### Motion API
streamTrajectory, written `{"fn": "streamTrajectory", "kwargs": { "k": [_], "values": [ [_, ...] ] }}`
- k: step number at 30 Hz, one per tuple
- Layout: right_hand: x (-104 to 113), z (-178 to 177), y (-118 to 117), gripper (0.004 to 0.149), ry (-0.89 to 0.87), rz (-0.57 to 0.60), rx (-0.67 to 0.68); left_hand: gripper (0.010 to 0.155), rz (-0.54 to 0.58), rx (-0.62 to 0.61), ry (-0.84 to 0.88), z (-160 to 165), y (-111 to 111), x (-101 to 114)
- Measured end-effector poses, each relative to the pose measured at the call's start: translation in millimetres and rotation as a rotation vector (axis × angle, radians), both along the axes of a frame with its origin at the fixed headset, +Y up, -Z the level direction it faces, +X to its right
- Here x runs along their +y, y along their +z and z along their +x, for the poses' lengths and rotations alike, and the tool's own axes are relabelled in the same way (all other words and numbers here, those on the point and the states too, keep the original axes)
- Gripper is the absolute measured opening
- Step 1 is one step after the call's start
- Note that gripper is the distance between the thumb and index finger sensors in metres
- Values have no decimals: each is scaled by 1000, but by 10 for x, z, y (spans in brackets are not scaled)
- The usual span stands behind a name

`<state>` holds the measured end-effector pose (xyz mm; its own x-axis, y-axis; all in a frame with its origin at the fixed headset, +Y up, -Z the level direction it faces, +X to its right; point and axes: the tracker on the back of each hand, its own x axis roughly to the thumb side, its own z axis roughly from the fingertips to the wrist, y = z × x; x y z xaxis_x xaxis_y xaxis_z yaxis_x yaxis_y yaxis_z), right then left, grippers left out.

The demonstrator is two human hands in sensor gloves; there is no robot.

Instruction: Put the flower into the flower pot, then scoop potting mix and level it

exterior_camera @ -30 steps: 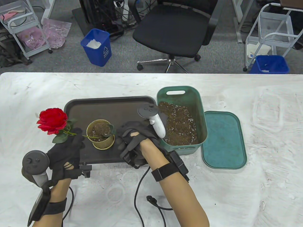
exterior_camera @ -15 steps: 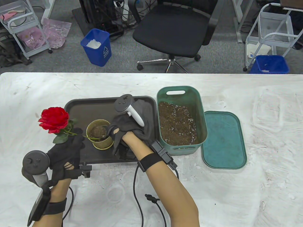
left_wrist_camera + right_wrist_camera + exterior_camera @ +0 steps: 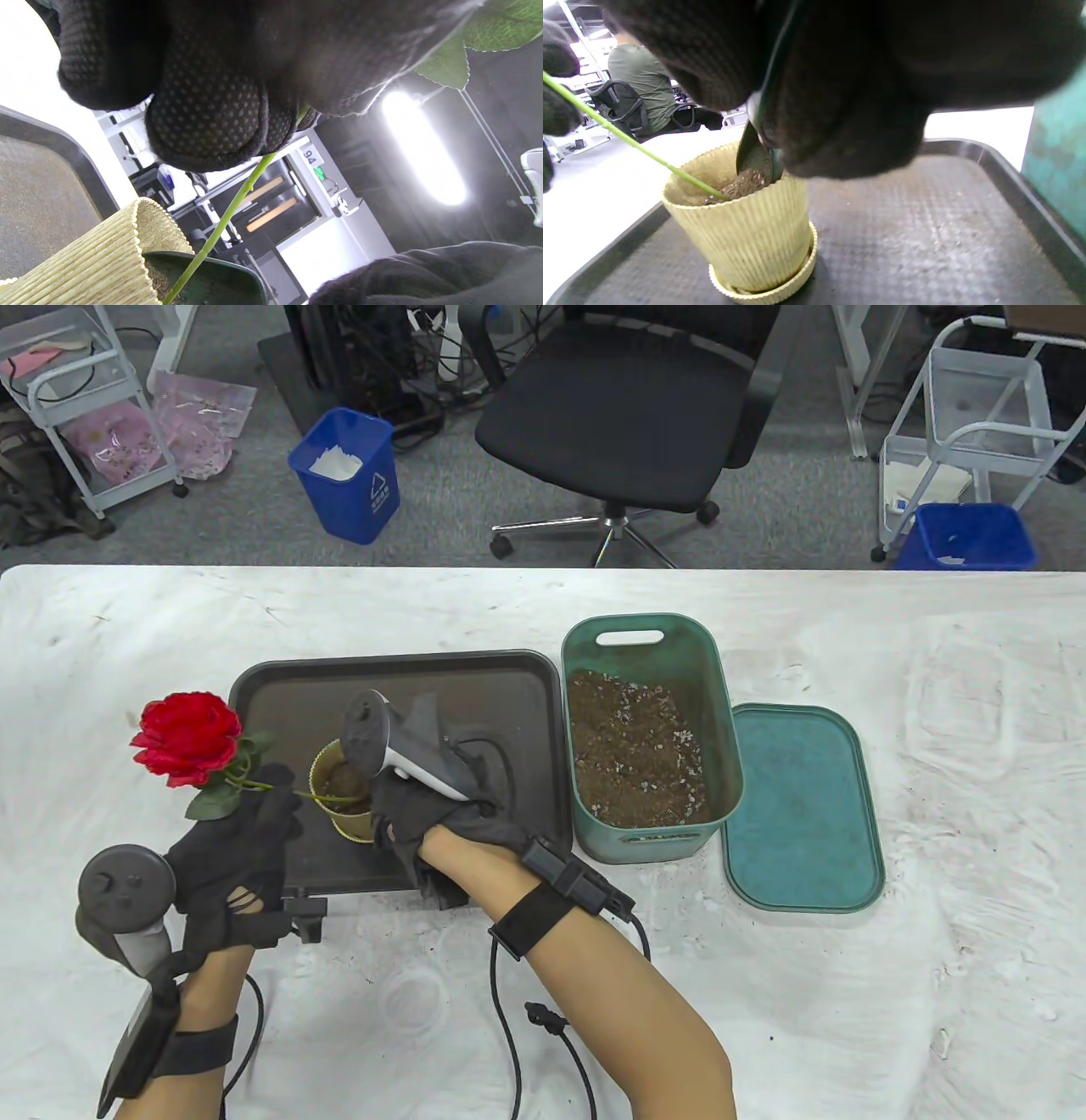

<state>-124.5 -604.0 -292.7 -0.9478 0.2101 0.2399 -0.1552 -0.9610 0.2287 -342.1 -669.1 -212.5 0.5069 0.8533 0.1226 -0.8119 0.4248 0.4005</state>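
A red rose (image 3: 182, 738) leans left, its green stem (image 3: 225, 216) running down into the yellow ribbed pot (image 3: 335, 802) on the black tray (image 3: 407, 670). My left hand (image 3: 271, 806) pinches the stem just left of the pot, fingers (image 3: 203, 123) curled round it. My right hand (image 3: 390, 823) grips a dark green scoop (image 3: 754, 150) tipped steeply into the pot (image 3: 746, 245), blade down against the potting mix (image 3: 742, 184) beside the stem (image 3: 628, 140). The right hand's tracker hides the pot's right side in the table view.
A green bin (image 3: 645, 626) with potting mix stands right of the tray, its wall (image 3: 1060, 148) close to my right hand. The bin's lid (image 3: 802, 806) lies flat further right. Cables trail over the white table near the front edge.
My right hand has swung left from beside the bin to over the pot, and the scoop has tipped down into it. The left hand and rose have barely moved.
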Motion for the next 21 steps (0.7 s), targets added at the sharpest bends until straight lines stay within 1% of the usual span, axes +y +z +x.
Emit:
{"fn": "streamTrajectory", "kwargs": {
  "k": [4, 10, 13, 17, 21],
  "values": [
    [108, 111, 84, 52, 10, 82, -4, 43, 0, 1, -1, -3, 2, 2],
    [314, 492, 175, 52, -56, 127, -71, 43, -1, -3, 2, -2, -1, 0],
    [479, 782, 183, 51, -93, 166, -135, 43, 0, -1, 1, -5, 0, 3],
    [705, 1275, 157, 51, -180, 216, -272, 43, 1, -1, -3, -7, -1, 3],
    [786, 1776, 114, 51, -250, 238, -420, 43, 1, 3, -6, -15, -1, 2]
  ]
}}
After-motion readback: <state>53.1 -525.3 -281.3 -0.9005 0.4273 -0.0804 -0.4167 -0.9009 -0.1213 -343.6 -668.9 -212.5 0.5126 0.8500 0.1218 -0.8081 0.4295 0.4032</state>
